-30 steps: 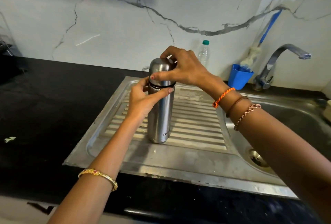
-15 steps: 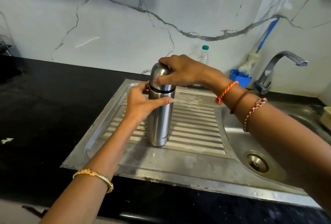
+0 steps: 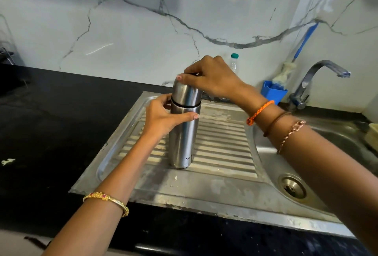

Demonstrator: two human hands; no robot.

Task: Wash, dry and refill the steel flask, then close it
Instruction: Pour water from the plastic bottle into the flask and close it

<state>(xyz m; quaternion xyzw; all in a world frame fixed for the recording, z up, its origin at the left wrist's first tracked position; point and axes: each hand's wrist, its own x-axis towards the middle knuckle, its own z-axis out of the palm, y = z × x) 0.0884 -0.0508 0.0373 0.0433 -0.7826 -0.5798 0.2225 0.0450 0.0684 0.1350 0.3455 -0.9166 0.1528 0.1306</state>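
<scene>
The steel flask (image 3: 183,139) stands upright on the ribbed steel drainboard (image 3: 223,149) of the sink. Its steel cap (image 3: 185,93) sits on top, above a dark ring. My left hand (image 3: 163,117) grips the flask body just below that ring, thumb in front and fingers behind. My right hand (image 3: 212,79) comes from the right and grips the cap from above, fingers curled round its top.
The sink basin with its drain (image 3: 292,189) lies to the right, under a steel tap (image 3: 319,75). A blue holder (image 3: 274,92) with a brush and a clear plastic bottle (image 3: 234,63) stand at the wall. Black countertop (image 3: 51,122) spreads left and in front.
My right hand has shifted on the cap, its fingers now higher over the top. The flask and my left hand stay in place.
</scene>
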